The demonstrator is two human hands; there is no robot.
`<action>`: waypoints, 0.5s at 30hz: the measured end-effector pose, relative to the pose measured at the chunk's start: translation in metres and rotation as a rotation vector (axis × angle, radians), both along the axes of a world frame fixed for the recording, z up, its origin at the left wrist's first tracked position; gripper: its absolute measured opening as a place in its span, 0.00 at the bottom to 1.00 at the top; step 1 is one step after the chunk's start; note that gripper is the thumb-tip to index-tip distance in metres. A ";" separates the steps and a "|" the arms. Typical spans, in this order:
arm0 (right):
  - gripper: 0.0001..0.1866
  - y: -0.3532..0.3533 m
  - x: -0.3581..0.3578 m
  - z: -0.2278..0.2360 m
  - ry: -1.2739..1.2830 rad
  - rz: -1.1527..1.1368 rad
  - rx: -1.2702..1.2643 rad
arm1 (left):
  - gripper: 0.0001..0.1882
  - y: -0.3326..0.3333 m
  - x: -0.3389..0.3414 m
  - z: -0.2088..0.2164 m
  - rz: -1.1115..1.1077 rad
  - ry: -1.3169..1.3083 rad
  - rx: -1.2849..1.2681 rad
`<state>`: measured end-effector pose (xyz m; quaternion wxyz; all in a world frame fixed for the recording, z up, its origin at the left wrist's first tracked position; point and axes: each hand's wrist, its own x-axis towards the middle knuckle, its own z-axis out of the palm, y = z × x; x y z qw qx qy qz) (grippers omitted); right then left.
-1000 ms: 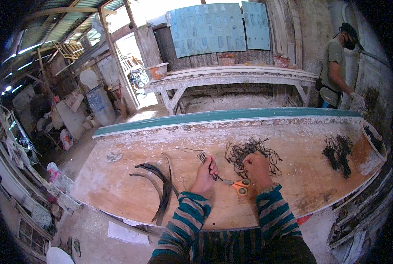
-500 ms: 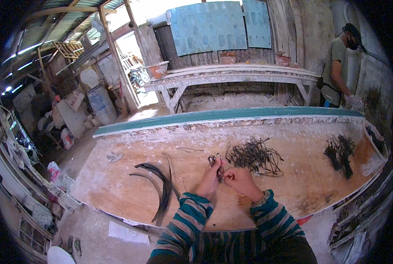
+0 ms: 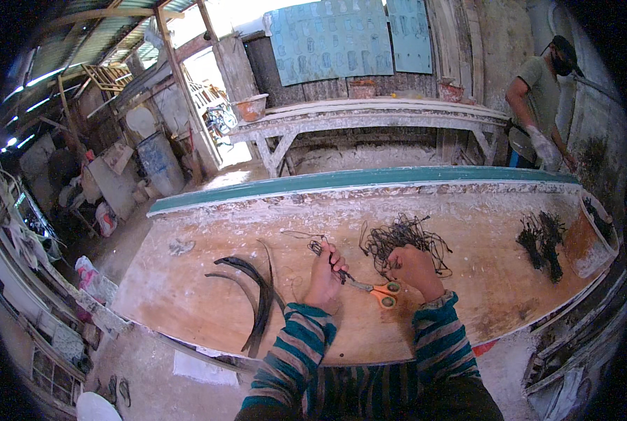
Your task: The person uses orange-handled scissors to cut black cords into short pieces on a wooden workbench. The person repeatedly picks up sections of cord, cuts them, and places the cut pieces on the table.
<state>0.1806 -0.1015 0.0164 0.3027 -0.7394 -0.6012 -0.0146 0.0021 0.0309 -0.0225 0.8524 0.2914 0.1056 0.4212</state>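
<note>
My left hand (image 3: 325, 275) is closed around a small bunch of thin black cords (image 3: 315, 245), whose loops stick out above the fingers and whose ends show below. Over the near side of a tangled pile of black cords (image 3: 415, 235) is my right hand (image 3: 419, 272). Its fingers are curled inward at the pile, and what they pinch is hidden. Between the hands lies a pair of scissors (image 3: 377, 289) with orange handles, blades pointing toward my left hand. Left of my left hand rest several curved black strips (image 3: 261, 298).
Two tied black cord bundles (image 3: 542, 245) lie at the tabletop's right end, beside a whitish container (image 3: 586, 245). A raised green edge (image 3: 370, 182) bounds the wooden tabletop (image 3: 166, 295) at the back. Beyond stand a long bench (image 3: 370, 121) and a person (image 3: 538, 98) at far right.
My hands were together at the bunch and have parted. My right hand has moved right to the cord pile, and the left slightly left. The scissors have come into sight. The person's arms have shifted.
</note>
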 end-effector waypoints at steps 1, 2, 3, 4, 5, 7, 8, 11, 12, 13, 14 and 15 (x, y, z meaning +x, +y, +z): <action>0.10 -0.004 -0.001 -0.003 -0.023 0.019 -0.024 | 0.15 0.001 -0.001 0.000 0.002 -0.001 0.007; 0.10 -0.006 -0.002 -0.005 -0.045 0.039 -0.048 | 0.16 0.001 -0.001 0.002 0.008 0.008 0.007; 0.09 -0.006 -0.004 -0.004 -0.054 0.023 -0.030 | 0.16 0.001 -0.002 0.003 0.014 0.016 0.007; 0.09 -0.006 -0.008 -0.002 -0.064 0.007 -0.013 | 0.16 0.001 -0.003 0.005 0.021 0.024 0.007; 0.08 -0.007 -0.010 -0.001 -0.073 -0.011 0.004 | 0.16 -0.001 -0.002 0.007 0.027 0.032 0.011; 0.08 -0.001 -0.003 -0.011 -0.073 -0.035 -0.026 | 0.16 -0.004 -0.001 0.011 0.037 0.048 0.020; 0.08 0.001 -0.001 -0.014 -0.073 -0.043 -0.042 | 0.16 -0.004 -0.001 0.010 0.036 0.059 0.024; 0.09 0.003 -0.001 -0.016 -0.050 -0.051 -0.026 | 0.16 -0.002 -0.001 0.008 0.028 0.083 0.030; 0.09 0.002 -0.002 -0.014 -0.015 -0.037 -0.058 | 0.17 -0.002 -0.001 0.006 0.025 0.086 0.026; 0.10 0.000 -0.003 -0.010 0.021 -0.022 -0.089 | 0.17 -0.001 -0.001 0.005 0.022 0.089 0.023; 0.11 -0.001 -0.004 -0.006 0.056 -0.011 -0.121 | 0.17 -0.002 -0.001 0.005 0.021 0.093 0.026; 0.11 -0.001 -0.004 -0.006 0.043 0.006 -0.108 | 0.17 -0.003 -0.001 0.005 0.020 0.096 0.029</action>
